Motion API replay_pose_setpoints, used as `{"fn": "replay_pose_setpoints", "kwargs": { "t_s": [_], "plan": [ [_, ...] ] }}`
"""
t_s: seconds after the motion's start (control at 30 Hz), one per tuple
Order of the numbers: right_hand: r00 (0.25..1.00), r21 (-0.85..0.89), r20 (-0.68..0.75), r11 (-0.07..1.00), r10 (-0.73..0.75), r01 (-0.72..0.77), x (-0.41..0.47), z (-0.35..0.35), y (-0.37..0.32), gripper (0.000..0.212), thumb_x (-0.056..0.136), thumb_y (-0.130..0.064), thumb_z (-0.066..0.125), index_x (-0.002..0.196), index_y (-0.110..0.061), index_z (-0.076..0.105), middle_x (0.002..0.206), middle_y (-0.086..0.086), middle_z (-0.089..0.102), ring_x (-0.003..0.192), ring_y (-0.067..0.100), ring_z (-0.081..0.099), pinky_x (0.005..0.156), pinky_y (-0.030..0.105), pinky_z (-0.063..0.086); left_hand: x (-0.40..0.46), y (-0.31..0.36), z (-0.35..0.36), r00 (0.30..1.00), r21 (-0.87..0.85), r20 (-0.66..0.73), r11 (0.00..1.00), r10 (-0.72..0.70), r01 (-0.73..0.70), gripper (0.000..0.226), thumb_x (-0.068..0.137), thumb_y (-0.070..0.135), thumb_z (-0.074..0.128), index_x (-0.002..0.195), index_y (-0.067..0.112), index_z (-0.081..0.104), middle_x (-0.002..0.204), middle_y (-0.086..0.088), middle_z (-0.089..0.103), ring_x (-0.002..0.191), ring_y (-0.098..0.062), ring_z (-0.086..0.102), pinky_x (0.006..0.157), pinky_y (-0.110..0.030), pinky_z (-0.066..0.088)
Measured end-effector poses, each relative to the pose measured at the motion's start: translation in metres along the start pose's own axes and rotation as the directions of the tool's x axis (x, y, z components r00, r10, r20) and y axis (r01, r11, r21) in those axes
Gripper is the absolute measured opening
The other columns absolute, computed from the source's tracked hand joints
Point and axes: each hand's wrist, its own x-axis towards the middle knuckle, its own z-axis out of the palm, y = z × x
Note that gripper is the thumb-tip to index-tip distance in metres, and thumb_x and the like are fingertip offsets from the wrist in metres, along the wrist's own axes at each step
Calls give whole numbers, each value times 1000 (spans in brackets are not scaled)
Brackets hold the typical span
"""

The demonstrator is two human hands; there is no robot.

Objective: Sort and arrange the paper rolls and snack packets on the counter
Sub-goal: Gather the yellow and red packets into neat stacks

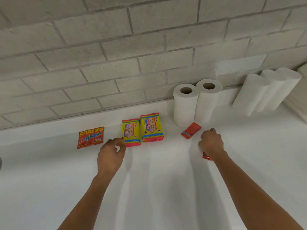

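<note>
Two yellow packets lie side by side on the white bench, long axes running away from the person. The left hand has curled fingers pinching the near left corner of the left yellow packet; the second yellow packet sits just right of it. Further left of that hand lies a glossy red sachet strip. The right hand grips a small red packet, mostly hidden beneath it. Another red packet lies tilted just ahead-left of that hand, near two upright, soft paper rolls.
</note>
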Motion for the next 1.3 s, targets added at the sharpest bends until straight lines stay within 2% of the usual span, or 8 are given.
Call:
{"fn": "replay_pose_setpoints", "kwargs": {
  "t_s": [0.33,0.43,0.53,0.7,0.8,1.03,1.17,1.3],
  "plan": [
    [995,447,-61,889,-76,95,-20,-2,-7,23,78,6,57,86,-12,69,98,6,66,90,24,64,77,29,49,-29,20,1,1000,-62,1,998,26,-26,12,93,24,63,100,27,72,104,8,69,79,-11,63,66,-22,48],
    [997,663,18,748,-71,41,-34,-8,-20,29,79,2,59,83,-23,71,89,-3,72,83,14,66,70,23,50,-38,26,3,999,-119,5,992,32,-31,11,93,26,64,102,27,72,100,9,69,77,-6,62,64,-18,44],
    [985,807,110,591,-131,-12,-50,-13,-37,27,80,5,64,93,-17,74,87,3,71,81,18,66,77,33,53,-49,31,2,998,-200,30,979,51,-44,12,93,26,64,101,31,71,99,14,69,79,-3,63,67,-19,49],
    [934,926,230,357,-274,-123,-79,-22,-72,28,86,10,60,108,-5,70,82,5,68,73,13,70,66,25,59,-65,40,-3,989,-324,139,946,53,-5,17,92,29,67,97,45,66,99,21,68,83,3,61,67,-11,48],
    [899,954,269,224,-346,-200,-96,-20,-91,29,90,10,54,107,-7,71,93,10,74,82,16,73,74,28,61,-70,41,-9,962,-389,273,916,9,102,18,90,39,68,107,44,64,99,19,69,86,6,61,64,-6,45],
    [858,918,344,-53,-381,-392,-130,3,-135,30,93,9,49,118,1,63,109,19,73,101,28,71,84,37,61,-76,16,-30,915,-595,395,735,-85,325,17,89,38,71,105,33,68,91,8,72,88,-12,69,73,-31,59],
    [853,918,366,-7,-372,-397,-155,23,-157,24,93,5,54,111,-3,66,104,14,75,97,25,73,78,33,61,-71,-9,-51,923,-663,364,662,-123,350,7,92,30,68,99,32,70,90,6,74,85,-14,70,70,-27,57],
    [842,914,403,201,-358,-352,-179,44,-183,19,94,-3,59,110,-8,68,107,12,75,99,26,72,88,39,58,-61,-37,-75,912,-745,353,528,-208,408,12,93,29,66,104,25,71,92,4,76,86,-15,73,68,-25,58]
  ]
}}
